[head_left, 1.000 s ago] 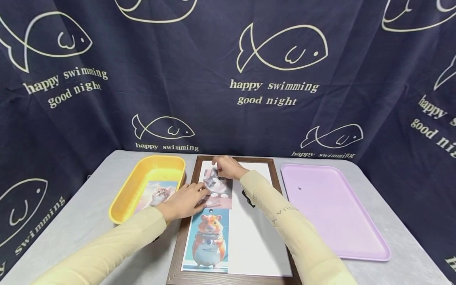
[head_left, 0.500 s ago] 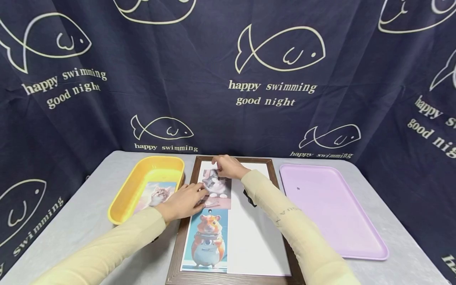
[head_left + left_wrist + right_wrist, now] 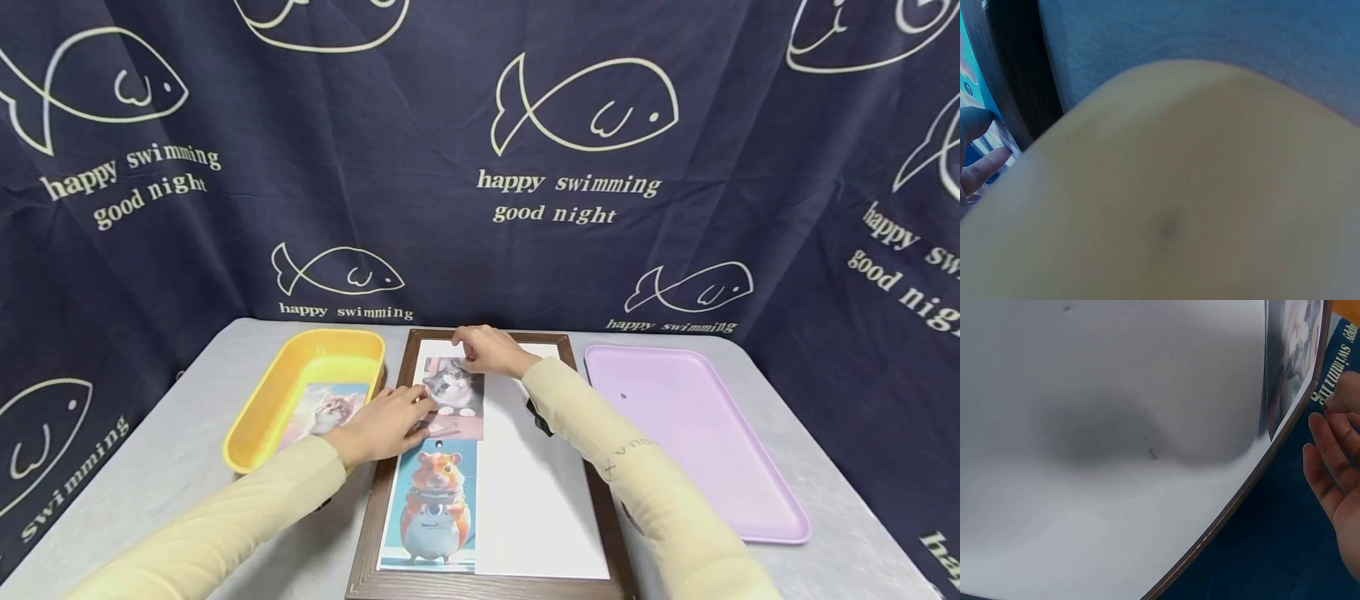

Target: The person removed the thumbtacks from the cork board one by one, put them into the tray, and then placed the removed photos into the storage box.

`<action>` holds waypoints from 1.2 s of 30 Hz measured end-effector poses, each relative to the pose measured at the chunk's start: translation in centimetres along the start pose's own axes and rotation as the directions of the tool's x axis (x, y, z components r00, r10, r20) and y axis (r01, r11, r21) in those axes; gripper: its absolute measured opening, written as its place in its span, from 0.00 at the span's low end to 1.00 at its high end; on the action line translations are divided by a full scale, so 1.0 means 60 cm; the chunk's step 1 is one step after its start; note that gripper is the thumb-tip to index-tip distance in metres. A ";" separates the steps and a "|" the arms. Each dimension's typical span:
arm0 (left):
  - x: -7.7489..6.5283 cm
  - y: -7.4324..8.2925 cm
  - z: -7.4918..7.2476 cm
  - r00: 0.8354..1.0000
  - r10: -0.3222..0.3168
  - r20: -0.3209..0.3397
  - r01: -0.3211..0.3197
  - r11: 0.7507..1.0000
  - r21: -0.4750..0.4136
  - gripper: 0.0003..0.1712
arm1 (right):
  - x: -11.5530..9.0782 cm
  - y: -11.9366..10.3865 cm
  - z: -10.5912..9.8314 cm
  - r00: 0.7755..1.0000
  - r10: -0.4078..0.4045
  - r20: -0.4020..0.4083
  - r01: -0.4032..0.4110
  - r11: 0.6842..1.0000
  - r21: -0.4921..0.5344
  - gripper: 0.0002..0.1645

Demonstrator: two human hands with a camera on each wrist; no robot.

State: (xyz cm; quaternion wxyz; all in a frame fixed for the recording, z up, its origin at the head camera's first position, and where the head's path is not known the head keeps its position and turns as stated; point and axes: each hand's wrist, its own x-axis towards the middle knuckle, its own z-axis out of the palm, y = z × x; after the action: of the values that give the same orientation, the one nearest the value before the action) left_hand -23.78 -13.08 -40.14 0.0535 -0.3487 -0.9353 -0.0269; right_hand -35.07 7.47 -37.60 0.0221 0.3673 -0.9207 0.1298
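Note:
A cat picture (image 3: 453, 400) lies on the upper left of a white board (image 3: 536, 508) with a brown wooden frame. My left hand (image 3: 386, 425) rests over the picture's left edge; its fingers (image 3: 982, 172) show at the far left of the left wrist view. My right hand (image 3: 491, 352) is at the picture's top edge. Its thumb and index finger meet in the right wrist view, the other fingers (image 3: 1334, 447) loosely bent; I cannot tell whether something small is between them. Below lies a hamster picture (image 3: 435, 510), a small dark round piece (image 3: 439, 444) at its top.
A yellow bin (image 3: 262, 408) on the left holds a kitten picture (image 3: 326, 412). On the right lies a flat lilac tray (image 3: 712, 467) with a small dark piece (image 3: 623, 397) on it. A dark blue fish-print curtain (image 3: 450, 150) hangs behind the table.
My right hand has shifted slightly right, uncovering more of the cat's face. The left hand keeps its place on the picture. The whole head view has drifted a little left.

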 end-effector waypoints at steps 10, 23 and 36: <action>0.000 0.001 -0.001 1.000 0.006 -0.015 -0.006 1.000 -0.012 0.18 | -0.036 0.017 -0.001 1.000 0.004 -0.005 -0.004 1.000 -0.013 0.22; -0.001 0.002 -0.002 1.000 0.016 -0.021 -0.016 1.000 -0.014 0.18 | -0.088 0.040 -0.005 0.998 -0.050 -0.029 0.050 0.999 0.001 0.20; -0.001 0.002 -0.002 1.000 0.016 -0.026 -0.017 1.000 -0.020 0.18 | -0.139 0.063 -0.024 0.998 0.023 -0.062 -0.022 1.000 0.018 0.20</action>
State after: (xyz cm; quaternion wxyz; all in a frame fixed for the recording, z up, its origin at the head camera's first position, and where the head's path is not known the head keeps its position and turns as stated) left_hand -23.65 -13.06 -40.01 0.0623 -0.3565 -0.9314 -0.0402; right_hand -31.61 16.06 -38.20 0.0459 0.3530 -0.9225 0.1494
